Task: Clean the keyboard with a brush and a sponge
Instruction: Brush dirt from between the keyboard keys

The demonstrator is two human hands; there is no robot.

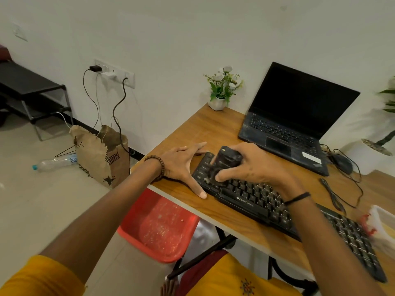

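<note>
Centre-left of the frame: bracing the keyboard (245,202) at its left end with the left hand (181,165), fingers straight and splayed on the desk (203,129), gripping nothing. Just right of that, clutching a dark brush (227,159) in the right hand (256,165), fingers curled round its body, bristles down on the leftmost keys. Brushing step, by the look of it, probably early. Next, likely: sweeping rightward along the rows toward the lower right, with the board pinned. Further right, below the laptop (299,107), no telling whether the pale tub (384,221) at the right edge holds the sponge.
</note>
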